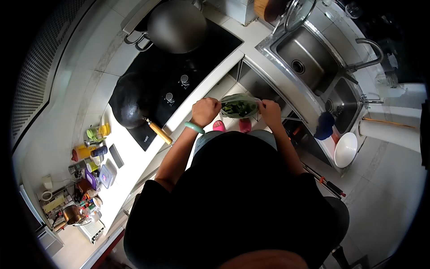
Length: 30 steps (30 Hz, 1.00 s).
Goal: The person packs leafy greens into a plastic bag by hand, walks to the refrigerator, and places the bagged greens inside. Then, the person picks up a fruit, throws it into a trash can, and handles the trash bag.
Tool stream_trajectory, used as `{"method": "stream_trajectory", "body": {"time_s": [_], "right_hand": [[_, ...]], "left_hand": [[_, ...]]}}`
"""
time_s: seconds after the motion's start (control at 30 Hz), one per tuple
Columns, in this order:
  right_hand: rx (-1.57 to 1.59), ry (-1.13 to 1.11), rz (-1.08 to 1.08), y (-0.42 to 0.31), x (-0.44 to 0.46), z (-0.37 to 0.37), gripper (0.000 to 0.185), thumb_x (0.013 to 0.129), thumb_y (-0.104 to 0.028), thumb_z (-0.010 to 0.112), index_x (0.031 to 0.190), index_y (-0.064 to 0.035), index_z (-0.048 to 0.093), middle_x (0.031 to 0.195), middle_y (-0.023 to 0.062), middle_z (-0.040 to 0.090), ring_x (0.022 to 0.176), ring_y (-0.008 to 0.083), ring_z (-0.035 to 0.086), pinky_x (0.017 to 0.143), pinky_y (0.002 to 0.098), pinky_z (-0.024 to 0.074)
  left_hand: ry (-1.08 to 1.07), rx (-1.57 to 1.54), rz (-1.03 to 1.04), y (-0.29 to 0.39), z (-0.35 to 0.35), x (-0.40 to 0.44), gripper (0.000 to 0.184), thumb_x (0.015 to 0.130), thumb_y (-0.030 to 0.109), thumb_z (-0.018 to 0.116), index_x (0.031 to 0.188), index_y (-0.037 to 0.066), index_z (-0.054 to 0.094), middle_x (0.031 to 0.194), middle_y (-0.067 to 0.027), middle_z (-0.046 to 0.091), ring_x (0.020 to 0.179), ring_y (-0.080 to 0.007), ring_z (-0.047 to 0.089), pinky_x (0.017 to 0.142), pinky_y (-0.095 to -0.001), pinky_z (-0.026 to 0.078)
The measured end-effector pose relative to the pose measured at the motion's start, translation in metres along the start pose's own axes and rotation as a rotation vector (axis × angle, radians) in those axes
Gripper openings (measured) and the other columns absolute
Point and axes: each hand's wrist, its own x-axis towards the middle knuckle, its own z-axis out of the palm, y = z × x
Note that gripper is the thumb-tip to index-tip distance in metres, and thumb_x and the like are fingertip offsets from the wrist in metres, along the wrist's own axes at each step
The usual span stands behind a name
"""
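Between my hands hangs a clear plastic bag [248,98] with dark green leafy vegetables [237,108] inside. My left hand [206,111], with a pale green bangle [194,127] on its wrist, is closed on the bag's left edge. At the opposite edge, my right hand [270,112] pinches the plastic. The bag is held in front of my body, above the floor, and its mouth looks spread between the two hands. Some fingertips are hidden by the hands themselves.
A wok [130,101] with a wooden handle and a large steel pot [177,27] stand on the black cooktop [210,42]. To the right are a double sink [309,56] and a white bowl [346,150]. Jars and bottles [83,152] crowd the left counter.
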Motion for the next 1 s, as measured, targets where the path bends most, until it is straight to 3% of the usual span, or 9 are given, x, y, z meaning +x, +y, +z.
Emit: {"method": "stream_trajectory", "body": {"time_s": [0.23,0.3,0.47,0.57,0.6,0.67,0.83,0.93,1.0], "right_hand": [[0.0,0.015,-0.057,-0.011,-0.007,-0.008,0.027,0.08,-0.025,0.056,0.065,-0.0025,0.061,0.061,0.0174,0.056,0.059,0.0355,0.057,0.057,0.0413,0.0463],[0.066,-0.049,0.042,-0.006,0.0,-0.006,0.028,0.08,-0.026,0.057,0.064,-0.0031,0.062,0.061,0.0171,0.057,0.059,0.0353,0.057,0.057,0.0413,0.0465],[-0.026,-0.04,-0.045,-0.008,-0.007,-0.011,0.031,0.08,-0.028,0.056,0.062,-0.0037,0.063,0.062,0.017,0.057,0.059,0.0345,0.058,0.058,0.0421,0.0467],[-0.007,-0.106,0.021,0.001,-0.001,-0.002,0.031,0.079,-0.029,0.055,0.063,-0.0045,0.064,0.063,0.0174,0.057,0.059,0.0348,0.058,0.058,0.0422,0.0467],[-0.009,-0.107,0.022,-0.001,-0.009,0.002,0.031,0.079,-0.029,0.055,0.063,-0.0045,0.064,0.063,0.0174,0.057,0.059,0.0348,0.058,0.058,0.0422,0.0467],[-0.121,-0.044,-0.141,-0.011,-0.009,0.008,0.037,0.082,-0.031,0.053,0.057,-0.0058,0.062,0.051,0.0089,0.056,0.054,0.0276,0.058,0.052,0.036,0.0459],[0.03,-0.03,0.017,-0.015,-0.008,0.007,0.033,0.079,-0.03,0.055,0.056,-0.0071,0.062,0.053,0.0096,0.057,0.054,0.0284,0.058,0.053,0.0371,0.0463],[-0.269,0.082,-0.149,-0.013,-0.002,-0.009,0.033,0.079,-0.03,0.055,0.057,-0.0065,0.062,0.053,0.0097,0.057,0.054,0.028,0.059,0.053,0.0373,0.0464],[-0.025,-0.111,0.002,-0.019,-0.011,-0.028,0.031,0.078,-0.03,0.055,0.061,-0.0064,0.064,0.063,0.0126,0.059,0.061,0.0322,0.059,0.057,0.0401,0.0478]], "left_hand": [[-0.093,0.045,0.04,0.001,0.007,0.008,0.035,0.082,0.033,0.049,0.078,0.002,0.064,0.077,-0.0186,0.064,0.076,-0.0335,0.063,0.069,-0.0439,0.05],[-0.135,0.086,-0.035,-0.02,0.032,0.031,0.034,0.081,0.033,0.05,0.079,0.001,0.064,0.076,-0.0186,0.063,0.076,-0.0333,0.063,0.07,-0.044,0.05],[-0.062,0.061,0.052,0.01,0.01,0.006,0.032,0.082,0.032,0.05,0.073,0.005,0.065,0.076,-0.0186,0.063,0.072,-0.0342,0.062,0.068,-0.0434,0.05],[-0.11,0.13,-0.04,-0.019,0.051,0.031,0.033,0.081,0.034,0.051,0.079,0.003,0.064,0.077,-0.0201,0.063,0.074,-0.0349,0.063,0.068,-0.0453,0.05],[0.002,0.155,0.004,-0.025,0.057,0.031,0.031,0.081,0.033,0.051,0.075,0.006,0.065,0.074,-0.0182,0.063,0.07,-0.0351,0.062,0.065,-0.0447,0.051],[0.035,0.143,0.034,-0.006,0.02,0.02,0.03,0.081,0.033,0.051,0.073,0.007,0.065,0.073,-0.0175,0.063,0.07,-0.0347,0.062,0.064,-0.0442,0.051],[-0.016,0.131,0.038,-0.016,0.026,0.026,0.03,0.081,0.031,0.051,0.074,0.005,0.065,0.072,-0.0168,0.063,0.068,-0.0328,0.063,0.061,-0.0431,0.051],[-0.062,0.155,0.121,0.017,0.022,0.003,0.033,0.082,0.033,0.051,0.075,0.004,0.065,0.071,-0.0174,0.063,0.068,-0.0326,0.063,0.061,-0.0429,0.051],[-0.03,0.162,0.114,0.024,0.016,-0.004,0.034,0.082,0.034,0.051,0.073,0.003,0.064,0.071,-0.0172,0.063,0.066,-0.0321,0.063,0.061,-0.0429,0.051]]}}
